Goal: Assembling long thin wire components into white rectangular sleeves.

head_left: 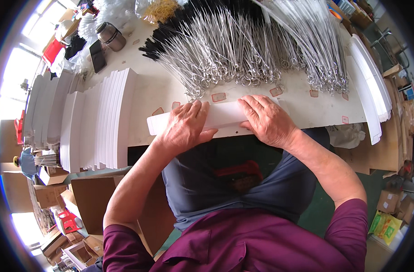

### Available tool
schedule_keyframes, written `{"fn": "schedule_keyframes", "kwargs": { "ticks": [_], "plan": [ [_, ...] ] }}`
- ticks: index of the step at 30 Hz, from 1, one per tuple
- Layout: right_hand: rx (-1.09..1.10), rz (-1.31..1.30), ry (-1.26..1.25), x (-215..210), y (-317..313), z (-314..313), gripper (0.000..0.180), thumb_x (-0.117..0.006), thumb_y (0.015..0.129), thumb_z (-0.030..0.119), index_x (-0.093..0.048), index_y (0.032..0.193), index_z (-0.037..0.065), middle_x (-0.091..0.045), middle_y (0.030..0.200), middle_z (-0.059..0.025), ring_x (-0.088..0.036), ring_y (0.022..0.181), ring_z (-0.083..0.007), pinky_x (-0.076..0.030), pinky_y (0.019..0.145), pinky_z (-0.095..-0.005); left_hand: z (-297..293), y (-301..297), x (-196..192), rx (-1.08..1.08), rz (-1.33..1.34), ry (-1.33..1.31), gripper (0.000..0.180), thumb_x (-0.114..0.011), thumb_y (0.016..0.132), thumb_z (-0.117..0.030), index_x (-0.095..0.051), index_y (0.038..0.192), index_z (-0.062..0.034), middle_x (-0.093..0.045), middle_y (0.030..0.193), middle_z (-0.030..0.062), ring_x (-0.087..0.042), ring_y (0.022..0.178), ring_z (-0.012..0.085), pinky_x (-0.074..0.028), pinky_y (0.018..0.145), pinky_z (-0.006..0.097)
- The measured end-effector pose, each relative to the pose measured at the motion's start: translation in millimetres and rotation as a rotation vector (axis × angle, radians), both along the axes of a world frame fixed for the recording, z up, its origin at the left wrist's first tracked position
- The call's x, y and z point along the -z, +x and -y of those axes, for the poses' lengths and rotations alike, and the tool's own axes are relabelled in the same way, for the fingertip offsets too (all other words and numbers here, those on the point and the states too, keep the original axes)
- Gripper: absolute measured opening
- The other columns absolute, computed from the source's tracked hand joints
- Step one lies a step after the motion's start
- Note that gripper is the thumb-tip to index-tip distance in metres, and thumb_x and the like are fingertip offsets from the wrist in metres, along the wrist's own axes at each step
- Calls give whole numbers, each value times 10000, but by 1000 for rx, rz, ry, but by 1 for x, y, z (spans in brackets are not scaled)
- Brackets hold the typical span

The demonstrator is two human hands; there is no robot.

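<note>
Long flat white cardboard strip (222, 117): lies at the near edge of the pale surface (161, 93). Left hand (185, 127) and right hand (267, 120), fingers flat, press it down (nothing pinched). Wire-handled brushes (243, 50) heaped behind; stacked white strips (102, 120) left.

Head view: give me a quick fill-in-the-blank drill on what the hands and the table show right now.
1. Both hands, left hand and right hand, press on a long flat ____ carton blank.
2. The carton blank lies at the table's ____ edge.
3. Beyond the hands lie heaps of wire-handled brushes whose handles end in ____.
4. Stacks of white carton blanks lie to the person's ____.

Missing words: white; near; rings; left
</note>
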State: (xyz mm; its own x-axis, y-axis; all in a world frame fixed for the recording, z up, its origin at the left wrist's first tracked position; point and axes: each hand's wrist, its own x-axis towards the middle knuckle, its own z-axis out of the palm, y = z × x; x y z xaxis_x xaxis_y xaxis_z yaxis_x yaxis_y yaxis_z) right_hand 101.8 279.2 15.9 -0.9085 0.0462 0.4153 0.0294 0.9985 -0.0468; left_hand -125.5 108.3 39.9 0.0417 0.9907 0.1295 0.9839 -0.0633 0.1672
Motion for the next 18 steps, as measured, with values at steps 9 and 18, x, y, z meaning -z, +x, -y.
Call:
{"fn": "schedule_keyframes", "kwargs": {
  "ticks": [9,18],
  "plan": [
    [55,-14,-186,0,-1,3,549,-784,847,183,-626,1309,-68,-642,1309,-185,-592,1231,-352,-493,1079,-435,1,6,23,22,-41,217,670,-794,832,-375,-568,1270,79,-655,1181,199,-651,1071,328,-526,944,422],
    [66,100,-231,1,10,20,715,-775,866,286,-522,1443,-53,-522,1484,-216,-469,1409,-369,-362,1212,-471,24,32,38,-74,76,243,722,-813,836,-348,-564,1360,81,-615,1351,262,-576,1244,443,-451,1089,522]
  ]
}}
